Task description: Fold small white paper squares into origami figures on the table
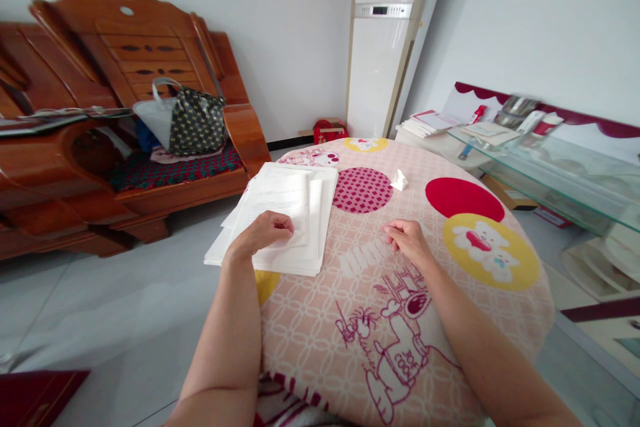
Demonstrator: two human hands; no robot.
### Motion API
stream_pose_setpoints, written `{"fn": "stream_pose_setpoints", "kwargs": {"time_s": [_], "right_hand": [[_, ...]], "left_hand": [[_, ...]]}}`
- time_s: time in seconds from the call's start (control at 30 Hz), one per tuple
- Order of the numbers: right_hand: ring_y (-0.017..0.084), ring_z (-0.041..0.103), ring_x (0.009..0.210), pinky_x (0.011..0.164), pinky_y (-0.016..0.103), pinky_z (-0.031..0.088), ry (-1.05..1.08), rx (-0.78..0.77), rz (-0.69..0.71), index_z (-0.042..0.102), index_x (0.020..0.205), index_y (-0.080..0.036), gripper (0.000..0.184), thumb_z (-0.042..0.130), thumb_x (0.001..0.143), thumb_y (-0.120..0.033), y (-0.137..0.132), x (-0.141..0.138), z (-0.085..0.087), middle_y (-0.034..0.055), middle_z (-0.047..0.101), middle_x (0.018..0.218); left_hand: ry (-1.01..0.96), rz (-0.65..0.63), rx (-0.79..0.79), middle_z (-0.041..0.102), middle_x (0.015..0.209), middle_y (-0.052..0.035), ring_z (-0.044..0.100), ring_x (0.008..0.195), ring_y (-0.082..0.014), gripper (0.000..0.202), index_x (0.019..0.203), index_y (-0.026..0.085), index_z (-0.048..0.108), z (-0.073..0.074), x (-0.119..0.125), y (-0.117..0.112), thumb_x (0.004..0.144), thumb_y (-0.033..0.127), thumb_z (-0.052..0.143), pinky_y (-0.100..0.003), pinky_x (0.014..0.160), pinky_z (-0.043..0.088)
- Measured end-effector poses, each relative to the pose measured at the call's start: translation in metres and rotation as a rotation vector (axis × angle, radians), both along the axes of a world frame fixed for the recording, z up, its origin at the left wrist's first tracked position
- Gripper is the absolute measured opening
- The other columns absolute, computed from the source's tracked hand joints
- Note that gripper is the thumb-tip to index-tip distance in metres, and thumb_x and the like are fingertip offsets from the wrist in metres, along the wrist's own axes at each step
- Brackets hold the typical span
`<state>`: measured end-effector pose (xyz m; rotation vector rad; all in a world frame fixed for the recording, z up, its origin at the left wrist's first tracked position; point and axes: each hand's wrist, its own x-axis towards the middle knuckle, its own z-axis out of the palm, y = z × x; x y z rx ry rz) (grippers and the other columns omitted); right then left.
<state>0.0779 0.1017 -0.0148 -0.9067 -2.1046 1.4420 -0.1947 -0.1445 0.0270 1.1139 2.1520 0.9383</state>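
Observation:
A stack of white papers lies on the left part of a round table with a patterned pink tablecloth. Faint print shows on the upper sheets, which sit unevenly. My left hand rests over the top sheets, fingers curled closed; whatever is between the fingertips is hidden. To the right, my right hand hovers at or just above the cloth with thumb and fingers pinched together. Anything in that pinch is too small to make out. Pale whitish marks show on the cloth beside it. Farther back sits a crumpled white tissue.
A carved wooden sofa with a dark patterned bag stands at left. Behind the table rises a tall white air conditioner. At right, a glass-topped stand holds papers, a metal pot and other items.

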Motion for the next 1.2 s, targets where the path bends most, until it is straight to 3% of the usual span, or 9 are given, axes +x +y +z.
{"fn": "stream_pose_setpoints", "kwargs": {"time_s": [0.17,0.27,0.37,0.5,0.6,0.67,0.8,1.0,1.2], "right_hand": [[0.01,0.052,0.041,0.039,0.02,0.035,0.012,0.015,0.018,0.066,0.071,-0.016,0.03,0.06,0.078,-0.044,0.001,0.0,-0.003,0.0012,0.062,0.057],[0.01,0.051,0.04,0.039,0.02,0.036,0.016,0.043,0.011,0.066,0.071,-0.016,0.029,0.058,0.08,-0.042,0.002,0.0,-0.006,0.0011,0.062,0.057],[0.011,0.052,0.042,0.041,0.022,0.039,0.025,0.104,-0.011,0.07,0.079,-0.015,0.027,0.057,0.082,-0.039,-0.001,-0.001,-0.007,0.0026,0.065,0.062],[0.015,0.064,0.063,0.059,0.027,0.053,0.165,0.244,0.087,0.071,0.113,-0.016,0.037,0.063,0.08,-0.031,-0.013,-0.006,0.0,0.0103,0.075,0.099],[0.016,0.068,0.078,0.07,0.03,0.057,0.275,0.321,0.234,0.067,0.127,-0.02,0.048,0.067,0.079,-0.027,-0.026,-0.011,0.009,0.014,0.063,0.135],[0.017,0.069,0.084,0.07,0.029,0.057,0.314,0.307,0.313,0.069,0.124,-0.022,0.044,0.067,0.08,-0.025,-0.034,-0.014,0.013,0.0128,0.057,0.143],[0.021,0.069,0.09,0.076,0.03,0.055,0.345,0.313,0.384,0.078,0.085,-0.021,0.013,0.065,0.084,-0.023,-0.037,-0.012,0.016,0.0078,0.075,0.106],[0.014,0.057,0.053,0.052,0.025,0.041,0.218,0.272,0.219,0.07,0.058,-0.018,0.027,0.068,0.082,-0.03,-0.022,0.002,0.018,0.0007,0.066,0.057],[0.016,0.06,0.05,0.051,0.026,0.046,0.253,0.049,0.053,0.073,0.061,-0.019,0.022,0.074,0.073,-0.036,-0.009,0.008,0.021,0.0047,0.073,0.061]], "left_hand": [[0.054,0.1,0.1,0.054,0.055,0.002,0.046,0.056,-0.0127,0.017,0.062,0.017,0.063,0.003,0.0,0.0,0.06,0.033,0.057,-0.023,0.051,0.031],[0.164,0.175,0.213,0.064,0.067,-0.0008,0.054,0.064,-0.0149,0.016,0.068,0.017,0.064,0.015,0.009,0.006,0.064,0.031,0.056,-0.023,0.057,0.038],[0.175,0.031,0.3,0.073,0.086,-0.0057,0.064,0.081,-0.0184,0.012,0.069,0.016,0.062,0.03,0.027,0.019,0.068,0.026,0.056,-0.027,0.072,0.048],[0.157,-0.198,0.282,0.07,0.078,-0.004,0.06,0.071,-0.0149,0.011,0.072,0.016,0.064,0.039,0.058,0.043,0.071,0.022,0.055,-0.026,0.068,0.047],[0.092,-0.308,0.285,0.066,0.071,-0.0022,0.057,0.066,-0.013,0.011,0.072,0.015,0.065,0.035,0.079,0.06,0.072,0.021,0.055,-0.024,0.063,0.044],[0.012,-0.379,0.305,0.066,0.071,-0.002,0.057,0.066,-0.0123,0.011,0.073,0.014,0.066,0.032,0.089,0.069,0.073,0.02,0.056,-0.023,0.063,0.044],[-0.121,-0.467,0.355,0.068,0.072,-0.0022,0.059,0.067,-0.0114,0.012,0.076,0.014,0.068,0.034,0.095,0.082,0.076,0.024,0.062,-0.022,0.064,0.047],[-0.199,-0.423,0.408,0.073,0.078,-0.0067,0.065,0.072,-0.0135,0.02,0.082,0.013,0.074,0.044,0.068,0.096,0.081,0.033,0.07,-0.025,0.069,0.052],[-0.291,-0.02,0.595,0.072,0.074,-0.0061,0.067,0.072,-0.0157,0.027,0.077,0.013,0.072,0.011,0.046,0.093,0.076,0.04,0.073,-0.028,0.072,0.055]]}}
